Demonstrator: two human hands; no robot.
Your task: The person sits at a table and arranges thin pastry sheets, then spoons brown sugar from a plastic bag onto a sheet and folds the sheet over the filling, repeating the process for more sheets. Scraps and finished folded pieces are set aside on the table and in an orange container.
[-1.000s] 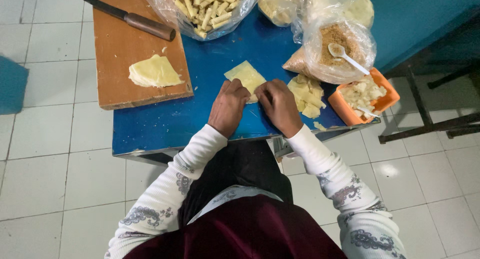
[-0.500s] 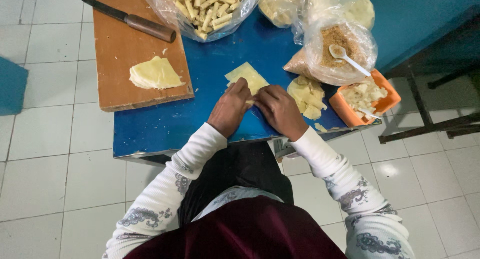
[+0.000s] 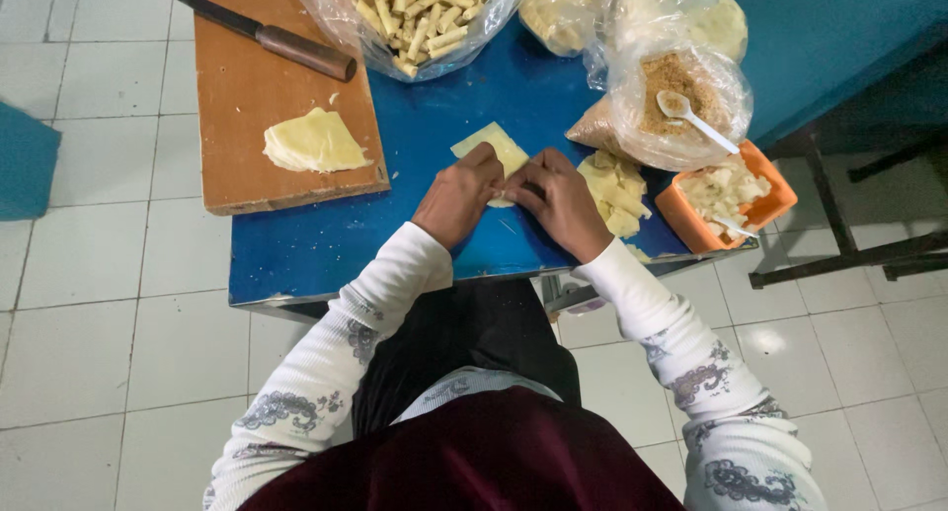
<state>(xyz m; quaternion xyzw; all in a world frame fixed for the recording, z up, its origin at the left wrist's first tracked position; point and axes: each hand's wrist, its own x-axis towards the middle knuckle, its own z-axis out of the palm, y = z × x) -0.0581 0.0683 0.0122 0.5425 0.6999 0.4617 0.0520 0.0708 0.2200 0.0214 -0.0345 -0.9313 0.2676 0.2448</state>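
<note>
Both hands are forming the grip right now: the left hand [image 3: 456, 197] and the right hand [image 3: 560, 201] are meeting fingertip to fingertip at the centre of the frame, pinching the near edge of one pale dough wrapper [image 3: 497, 148]. Fingers are curled closed over that edge, so the fold itself is hiding underneath them.

Look at how the wrapper is lying: flat on the blue table [image 3: 326, 249], stretching away from the fingers toward the top of the frame, its long axis tilting slightly up and to the left. Neither hand is nearer; they are sharing it evenly.

Counting now. One wooden cutting board [image 3: 247, 106] is sitting at upper left, carrying one knife [image 3: 262, 34] along its top and one stack of folded wrappers [image 3: 314, 143]. One clear bag of finished rolls [image 3: 420, 12] is crowding the top centre, too many rolls to number. Right of the hands, a loose heap of cut wrapper pieces [image 3: 617, 187] is lying just beside the right wrist. Above that, one bag of brown crumbly filling [image 3: 671, 101] is holding one white spoon [image 3: 691, 116], and one orange tub [image 3: 726, 197] of pale chunks is perching at the table's right edge.
</note>
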